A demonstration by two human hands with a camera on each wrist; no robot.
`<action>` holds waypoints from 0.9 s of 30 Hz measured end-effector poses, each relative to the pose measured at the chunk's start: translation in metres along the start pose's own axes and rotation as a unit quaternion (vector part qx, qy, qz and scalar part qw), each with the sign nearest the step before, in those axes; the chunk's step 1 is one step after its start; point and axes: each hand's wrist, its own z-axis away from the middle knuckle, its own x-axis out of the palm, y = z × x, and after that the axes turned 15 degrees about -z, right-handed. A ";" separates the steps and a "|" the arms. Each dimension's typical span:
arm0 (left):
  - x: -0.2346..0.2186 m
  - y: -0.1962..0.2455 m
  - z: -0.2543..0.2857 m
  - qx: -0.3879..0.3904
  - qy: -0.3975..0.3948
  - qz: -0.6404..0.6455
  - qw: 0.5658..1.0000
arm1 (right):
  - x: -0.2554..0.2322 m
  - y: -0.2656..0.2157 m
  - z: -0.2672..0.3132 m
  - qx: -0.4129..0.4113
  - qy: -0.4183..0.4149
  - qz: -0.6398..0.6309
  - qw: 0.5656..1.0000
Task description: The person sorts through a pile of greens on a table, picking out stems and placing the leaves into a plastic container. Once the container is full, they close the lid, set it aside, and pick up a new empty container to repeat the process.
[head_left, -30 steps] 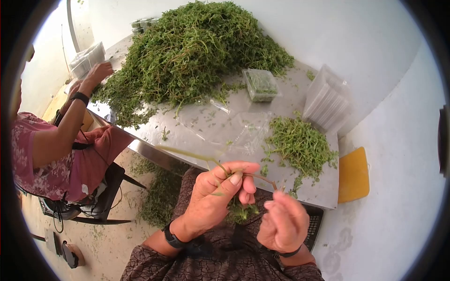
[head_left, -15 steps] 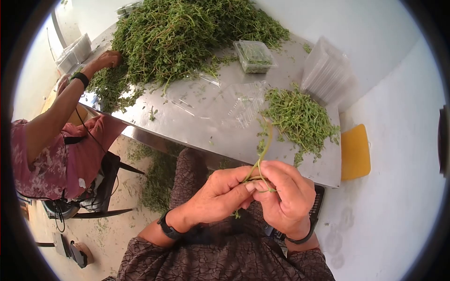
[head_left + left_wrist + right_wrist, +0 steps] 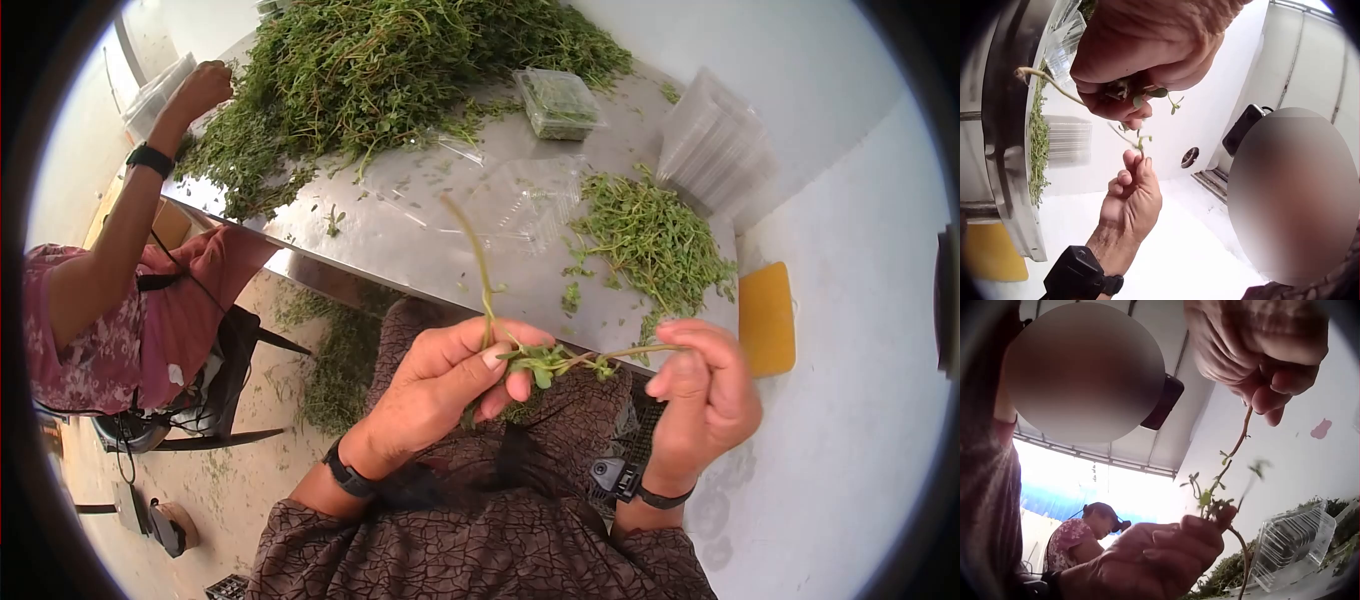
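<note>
The metal table (image 3: 400, 225) bears 2 heaps of greens, a big pile (image 3: 370, 80) and a small pile (image 3: 655, 240). Over the lap, the left hand (image 3: 440, 385) grips a leafy sprig (image 3: 543, 362); the right hand (image 3: 705, 410) pinches its stem end.

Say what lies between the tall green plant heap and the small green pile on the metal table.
An open, clear plastic container and a closed, filled box show in the head view.

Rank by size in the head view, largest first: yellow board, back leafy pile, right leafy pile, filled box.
1. Back leafy pile
2. Right leafy pile
Yellow board and filled box: too alike to rank
</note>
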 end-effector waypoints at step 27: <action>0.004 -0.011 -0.004 0.015 -0.047 0.106 0.993 | 0.010 0.020 0.029 0.272 -0.190 -0.234 0.914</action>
